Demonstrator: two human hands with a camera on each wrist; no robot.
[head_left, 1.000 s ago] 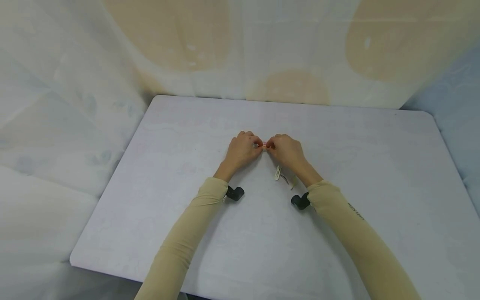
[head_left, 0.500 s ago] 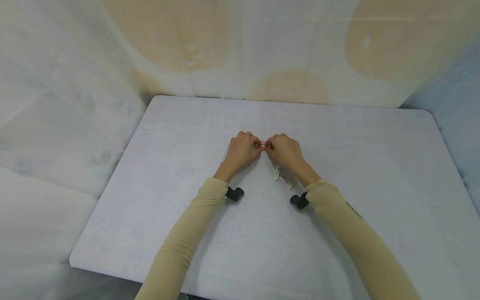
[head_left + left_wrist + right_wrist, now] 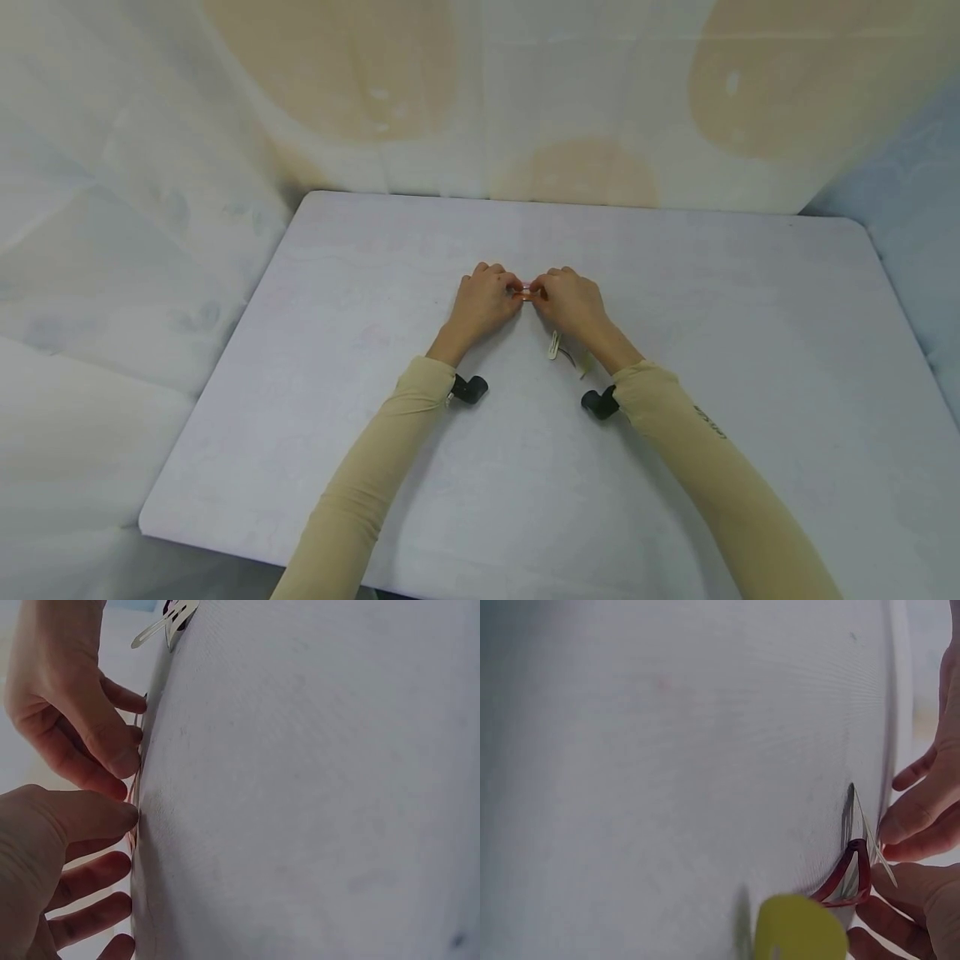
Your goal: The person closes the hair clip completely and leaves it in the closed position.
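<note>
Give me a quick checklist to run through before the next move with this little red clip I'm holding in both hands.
1. Both hands on the clip: ok. The left hand and the right hand pinch the red hair clip between their fingertips.
2. Clip seen clearly: not ok in the head view, where it is tiny; the right wrist view shows its red loop.
4. Clip open or snapped shut: cannot tell.
5. Spare clips within reach: ok. Pale hair clips lie on the table just beside the right wrist.
6. Clip close to the table: ok; it sits low at the surface.
</note>
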